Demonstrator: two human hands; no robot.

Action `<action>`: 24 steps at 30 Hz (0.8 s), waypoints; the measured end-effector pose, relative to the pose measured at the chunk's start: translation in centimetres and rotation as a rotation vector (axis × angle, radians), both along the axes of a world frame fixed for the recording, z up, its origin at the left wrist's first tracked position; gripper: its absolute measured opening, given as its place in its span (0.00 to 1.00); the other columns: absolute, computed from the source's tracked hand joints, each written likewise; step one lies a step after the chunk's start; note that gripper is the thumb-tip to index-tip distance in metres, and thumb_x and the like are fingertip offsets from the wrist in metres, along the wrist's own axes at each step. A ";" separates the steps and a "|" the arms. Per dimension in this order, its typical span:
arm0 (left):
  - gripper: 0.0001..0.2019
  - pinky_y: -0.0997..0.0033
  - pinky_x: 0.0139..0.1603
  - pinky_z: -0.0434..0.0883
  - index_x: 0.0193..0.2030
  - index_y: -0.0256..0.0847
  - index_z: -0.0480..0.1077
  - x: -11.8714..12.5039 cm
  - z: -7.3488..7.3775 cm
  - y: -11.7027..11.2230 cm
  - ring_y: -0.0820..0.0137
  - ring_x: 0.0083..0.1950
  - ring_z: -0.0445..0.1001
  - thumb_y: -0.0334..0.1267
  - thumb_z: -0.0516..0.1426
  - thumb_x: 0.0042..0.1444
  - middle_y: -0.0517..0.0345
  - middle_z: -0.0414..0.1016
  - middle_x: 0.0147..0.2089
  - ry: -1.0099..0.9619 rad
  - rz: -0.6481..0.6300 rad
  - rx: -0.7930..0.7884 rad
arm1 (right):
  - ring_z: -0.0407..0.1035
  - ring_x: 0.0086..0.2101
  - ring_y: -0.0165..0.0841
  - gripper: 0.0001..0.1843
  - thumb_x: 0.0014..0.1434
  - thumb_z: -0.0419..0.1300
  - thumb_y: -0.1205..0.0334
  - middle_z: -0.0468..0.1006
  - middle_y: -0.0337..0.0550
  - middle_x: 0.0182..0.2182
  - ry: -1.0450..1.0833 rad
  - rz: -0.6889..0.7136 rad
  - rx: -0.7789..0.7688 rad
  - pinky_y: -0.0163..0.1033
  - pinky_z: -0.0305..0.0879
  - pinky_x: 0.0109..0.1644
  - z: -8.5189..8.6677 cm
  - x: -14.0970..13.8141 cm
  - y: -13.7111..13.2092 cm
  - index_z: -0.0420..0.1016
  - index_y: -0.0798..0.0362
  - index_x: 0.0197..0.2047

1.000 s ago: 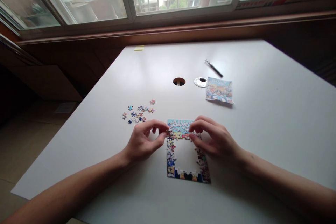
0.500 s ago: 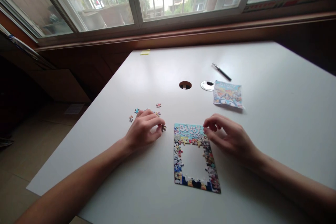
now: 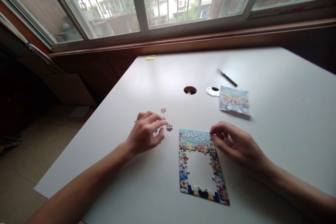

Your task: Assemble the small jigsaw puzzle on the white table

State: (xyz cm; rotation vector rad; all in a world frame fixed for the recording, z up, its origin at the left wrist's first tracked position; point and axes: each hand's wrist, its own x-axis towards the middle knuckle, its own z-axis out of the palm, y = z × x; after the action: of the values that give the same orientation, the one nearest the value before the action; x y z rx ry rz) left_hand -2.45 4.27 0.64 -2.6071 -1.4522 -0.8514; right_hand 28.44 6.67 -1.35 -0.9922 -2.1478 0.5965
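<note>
A partly filled jigsaw puzzle (image 3: 194,135) lies flat on the white table, its border pieces in place around a bare white middle. At its upper right corner my right hand (image 3: 236,145) has thumb and forefinger pinched together on the edge. My left hand (image 3: 147,131) hovers over a small heap of loose pieces, thumb and forefinger apart with a gap between them. Just beyond the left forefinger tip is a loose puzzle piece (image 3: 169,127). Another puzzle piece (image 3: 163,110) lies farther back. More pieces are partly hidden under the left hand.
A printed plastic packet (image 3: 234,100) lies at the right, overlapping a silver ring-shaped cover (image 3: 210,91). Behind them is a black pen (image 3: 227,77). The table (image 3: 170,77) has a round cable hole (image 3: 190,90). A yellow sticker (image 3: 150,57) marks the far edge, below the window.
My left thumb and forefinger have parted from the puzzle piece, which now lies past the fingertip. The right hand keeps its pinch at the puzzle's corner. The whole view has shifted slightly.
</note>
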 end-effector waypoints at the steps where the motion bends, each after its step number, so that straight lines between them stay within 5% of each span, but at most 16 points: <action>1: 0.10 0.59 0.49 0.60 0.42 0.43 0.76 -0.7 0.4 0.4 0.64 0.44 0.71 0.29 0.57 0.56 0.57 0.77 0.39 -0.046 0.047 0.046 | 0.63 0.28 0.32 0.02 0.62 0.57 0.62 0.68 0.39 0.27 0.002 -0.002 -0.004 0.38 0.62 0.31 0.0 0.0 0.0 0.69 0.50 0.37; 4: 0.06 0.58 0.50 0.61 0.34 0.42 0.77 -2.8 1.3 1.4 0.64 0.42 0.71 0.30 0.58 0.55 0.57 0.77 0.36 -0.100 0.178 0.132 | 0.63 0.28 0.32 0.02 0.63 0.57 0.62 0.67 0.38 0.27 0.005 0.001 -0.030 0.38 0.61 0.31 -0.2 0.1 0.0 0.69 0.50 0.37; 8: 0.06 0.58 0.50 0.60 0.34 0.44 0.78 -3.7 0.9 1.8 0.63 0.44 0.70 0.32 0.59 0.55 0.57 0.77 0.38 0.011 0.095 0.038 | 0.62 0.27 0.31 0.02 0.63 0.57 0.61 0.67 0.38 0.27 0.017 0.000 -0.079 0.38 0.61 0.30 -0.5 0.3 0.1 0.69 0.50 0.38; 15: 0.09 0.58 0.51 0.59 0.46 0.47 0.77 -0.1 -0.5 0.7 0.60 0.51 0.68 0.38 0.61 0.59 0.55 0.77 0.47 0.058 -0.002 -0.123 | 0.61 0.27 0.31 0.02 0.62 0.58 0.61 0.66 0.37 0.26 0.037 0.017 -0.121 0.37 0.59 0.29 -0.5 -0.1 0.2 0.69 0.50 0.38; 24: 0.04 0.59 0.51 0.58 0.40 0.47 0.78 0.6 -0.5 1.2 0.63 0.50 0.70 0.37 0.62 0.60 0.59 0.78 0.43 -0.051 0.058 -0.164 | 0.61 0.27 0.30 0.01 0.61 0.58 0.63 0.66 0.37 0.26 0.040 0.013 -0.119 0.37 0.59 0.30 -0.3 -0.2 0.1 0.69 0.50 0.37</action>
State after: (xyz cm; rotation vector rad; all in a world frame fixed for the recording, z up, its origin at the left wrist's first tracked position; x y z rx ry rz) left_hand -1.81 5.52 0.17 -2.6602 -1.6695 -0.8315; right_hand 28.28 6.75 -1.68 -1.0217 -2.1052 0.7512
